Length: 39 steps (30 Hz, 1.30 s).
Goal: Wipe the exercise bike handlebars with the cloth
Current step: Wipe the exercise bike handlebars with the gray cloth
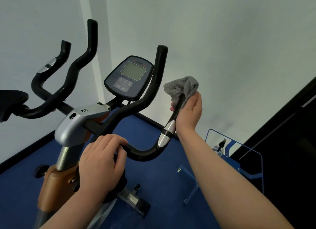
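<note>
At the far left, the left-side handlebar horns (75, 66) stand bare, with no cloth or hand near them; nothing shows whether they have been wiped, though I judge them likely still to do. Further right, the silver clamp housing (77, 124) joins the bars to the post, and the console (129, 77) sits behind it, its screen blank. The left hand (100, 165) grips the low curve of the handlebars (145, 153) just right of the post, fingers (118, 143) curled over the bar, apparently steadying the bike. Right again, the tall inner horn (159, 71) rises uncovered. Then the right hand (188, 112) holds the grey cloth (183, 86) wrapped round the tip of the right outer grip, fingers closed on cloth and bar together, just above the silver pulse sensor (168, 133). So wiping looks under way on one grip end; the sensor, the low curve, the tall horn and the whole left side appear to remain.
</note>
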Each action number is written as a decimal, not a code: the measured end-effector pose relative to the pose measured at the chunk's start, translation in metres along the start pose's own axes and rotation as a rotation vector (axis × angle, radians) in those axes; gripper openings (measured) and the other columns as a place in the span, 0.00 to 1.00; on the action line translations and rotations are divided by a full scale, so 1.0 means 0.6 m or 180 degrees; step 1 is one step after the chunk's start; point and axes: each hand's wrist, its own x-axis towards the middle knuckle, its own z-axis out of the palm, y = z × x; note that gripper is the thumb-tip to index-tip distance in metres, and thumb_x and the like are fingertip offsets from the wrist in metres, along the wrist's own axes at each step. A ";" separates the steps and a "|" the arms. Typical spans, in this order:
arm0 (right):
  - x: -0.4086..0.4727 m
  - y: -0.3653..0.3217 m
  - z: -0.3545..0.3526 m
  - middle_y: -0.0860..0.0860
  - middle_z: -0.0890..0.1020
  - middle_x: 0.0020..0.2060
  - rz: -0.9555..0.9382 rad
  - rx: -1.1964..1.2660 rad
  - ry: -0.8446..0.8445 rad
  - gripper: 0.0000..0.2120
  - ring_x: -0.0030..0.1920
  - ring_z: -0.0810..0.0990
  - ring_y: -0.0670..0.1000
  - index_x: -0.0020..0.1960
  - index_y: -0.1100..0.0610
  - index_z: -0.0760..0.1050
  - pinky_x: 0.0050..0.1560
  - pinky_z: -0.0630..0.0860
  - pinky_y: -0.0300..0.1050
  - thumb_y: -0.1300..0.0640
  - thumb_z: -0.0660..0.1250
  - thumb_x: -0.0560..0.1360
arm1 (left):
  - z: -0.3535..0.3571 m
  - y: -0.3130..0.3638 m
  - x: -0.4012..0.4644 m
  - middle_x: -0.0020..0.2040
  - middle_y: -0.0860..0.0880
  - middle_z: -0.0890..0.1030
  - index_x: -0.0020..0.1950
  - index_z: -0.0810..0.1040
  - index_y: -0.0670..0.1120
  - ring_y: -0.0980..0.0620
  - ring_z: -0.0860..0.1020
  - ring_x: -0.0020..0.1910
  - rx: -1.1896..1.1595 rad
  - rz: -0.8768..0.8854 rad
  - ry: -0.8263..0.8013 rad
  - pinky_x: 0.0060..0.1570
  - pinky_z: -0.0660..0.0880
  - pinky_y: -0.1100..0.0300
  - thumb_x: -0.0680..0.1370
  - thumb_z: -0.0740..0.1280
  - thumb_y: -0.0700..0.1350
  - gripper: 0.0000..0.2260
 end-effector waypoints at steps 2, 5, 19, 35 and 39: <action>-0.020 0.007 0.000 0.53 0.79 0.30 0.0397 0.0276 0.0079 0.16 0.27 0.77 0.54 0.44 0.52 0.71 0.28 0.75 0.45 0.48 0.49 0.81 | 0.001 -0.001 0.001 0.43 0.58 0.78 0.45 0.75 0.53 0.60 0.72 0.41 0.0008 -0.0001 -0.0008 0.37 0.66 0.60 0.74 0.59 0.45 0.06; -0.063 0.028 -0.010 0.49 0.80 0.27 0.0807 0.0192 0.0032 0.16 0.26 0.78 0.52 0.43 0.52 0.69 0.28 0.75 0.43 0.47 0.49 0.81 | 0.001 -0.002 0.002 0.42 0.58 0.78 0.45 0.75 0.54 0.60 0.72 0.40 0.0012 -0.0007 -0.0016 0.37 0.64 0.61 0.74 0.59 0.45 0.06; -0.004 -0.036 -0.061 0.50 0.78 0.36 0.1098 0.1556 -0.1505 0.16 0.39 0.72 0.54 0.52 0.57 0.71 0.46 0.68 0.54 0.63 0.57 0.65 | -0.001 -0.003 -0.001 0.42 0.58 0.78 0.45 0.75 0.53 0.61 0.70 0.40 0.0010 0.0020 -0.0007 0.38 0.62 0.64 0.74 0.59 0.45 0.07; -0.130 0.039 -0.013 0.52 0.80 0.33 0.1351 0.0805 -0.0018 0.17 0.25 0.78 0.52 0.55 0.58 0.71 0.28 0.77 0.43 0.44 0.57 0.79 | -0.004 0.004 0.003 0.41 0.56 0.79 0.44 0.76 0.52 0.56 0.74 0.39 0.0049 -0.0055 -0.0036 0.36 0.68 0.57 0.74 0.59 0.45 0.07; -0.083 0.014 -0.003 0.51 0.81 0.36 0.1002 0.0143 0.0025 0.19 0.29 0.79 0.50 0.53 0.55 0.69 0.33 0.79 0.45 0.40 0.51 0.79 | -0.002 0.001 0.000 0.42 0.56 0.79 0.44 0.76 0.52 0.57 0.73 0.41 0.0060 -0.0063 -0.0010 0.37 0.66 0.59 0.74 0.59 0.44 0.06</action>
